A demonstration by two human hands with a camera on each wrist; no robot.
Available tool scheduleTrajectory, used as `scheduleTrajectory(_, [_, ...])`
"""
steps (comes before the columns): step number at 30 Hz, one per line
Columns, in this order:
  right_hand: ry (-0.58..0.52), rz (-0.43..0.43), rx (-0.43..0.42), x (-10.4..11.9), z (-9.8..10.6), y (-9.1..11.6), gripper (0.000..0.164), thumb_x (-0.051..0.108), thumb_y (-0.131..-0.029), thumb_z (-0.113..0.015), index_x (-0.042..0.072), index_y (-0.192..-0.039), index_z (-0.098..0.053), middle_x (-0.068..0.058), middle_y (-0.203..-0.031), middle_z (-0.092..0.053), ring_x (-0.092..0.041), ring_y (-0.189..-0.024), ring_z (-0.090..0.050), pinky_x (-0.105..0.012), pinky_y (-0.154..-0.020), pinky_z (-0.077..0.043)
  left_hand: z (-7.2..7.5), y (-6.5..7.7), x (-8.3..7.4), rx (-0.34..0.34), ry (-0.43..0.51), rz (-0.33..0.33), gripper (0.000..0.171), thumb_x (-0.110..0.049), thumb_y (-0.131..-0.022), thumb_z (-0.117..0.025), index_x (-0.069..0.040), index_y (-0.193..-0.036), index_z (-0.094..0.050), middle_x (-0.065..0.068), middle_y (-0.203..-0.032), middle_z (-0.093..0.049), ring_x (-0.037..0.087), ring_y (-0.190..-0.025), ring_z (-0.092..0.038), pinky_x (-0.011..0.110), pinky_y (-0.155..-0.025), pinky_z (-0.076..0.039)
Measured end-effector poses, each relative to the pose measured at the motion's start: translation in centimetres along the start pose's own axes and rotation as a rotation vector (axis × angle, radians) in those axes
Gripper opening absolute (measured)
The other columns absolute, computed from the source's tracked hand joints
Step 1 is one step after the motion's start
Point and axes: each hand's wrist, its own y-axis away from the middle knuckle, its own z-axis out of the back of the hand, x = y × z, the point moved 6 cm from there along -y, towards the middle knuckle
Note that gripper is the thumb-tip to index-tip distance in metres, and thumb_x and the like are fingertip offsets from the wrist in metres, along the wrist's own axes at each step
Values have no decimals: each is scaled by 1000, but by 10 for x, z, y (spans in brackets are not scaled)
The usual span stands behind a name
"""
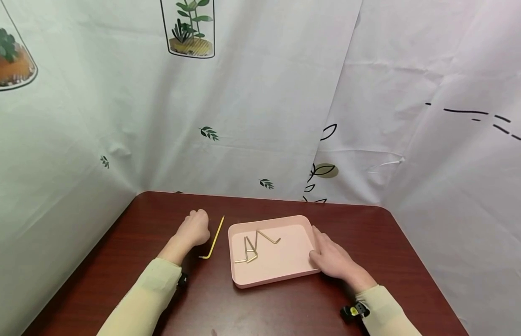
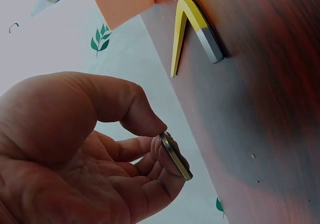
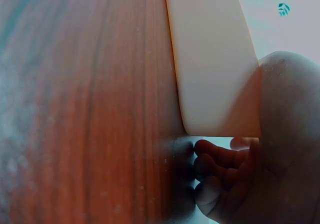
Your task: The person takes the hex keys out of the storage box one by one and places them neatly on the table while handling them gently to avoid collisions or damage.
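Observation:
Between its thumb and fingertips my left hand (image 1: 195, 227) pinches a short, brass-coloured hex key (image 2: 175, 157), mostly hidden by the fingers in the head view. Just right of that hand, a yellow hex key (image 1: 216, 239) with a bare grey end lies on the table. My right hand (image 1: 332, 256) grips the right side of a pink tray (image 1: 285, 270), thumb at the rim and fingers along the outside wall. Several brass-coloured hex keys (image 1: 252, 252) lie loosely in the left half of the tray.
The dark red-brown table (image 1: 260, 312) has rounded far corners. White cloth (image 1: 252, 107) with printed plants hangs behind the table and along both sides. Dark wrist devices (image 1: 354, 311) sit at both sleeve cuffs.

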Motion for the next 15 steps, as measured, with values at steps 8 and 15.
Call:
scheduleTrajectory(8, [-4,-8,4,0,0,1,81,17,-99,-58,-6,-171,-29,-28,-167,-46,-40,-147,-54,-59,-116,-46,-7,-9,8,29,4,2,39,3,-99,-65,21,-133,-54,35,-112,-57,44,-94,-61,54,-82,-52])
scheduleTrajectory(15, [-7,-7,3,1,1,1,81,17,-99,-58,-7,-171,-29,-29,-167,-46,-40,-146,-54,-59,-116,-46,-6,-4,5,23,0,1,35,3,-100,-63,20,-130,-56,33,-111,-58,43,-91,-60,52,-80,-51])
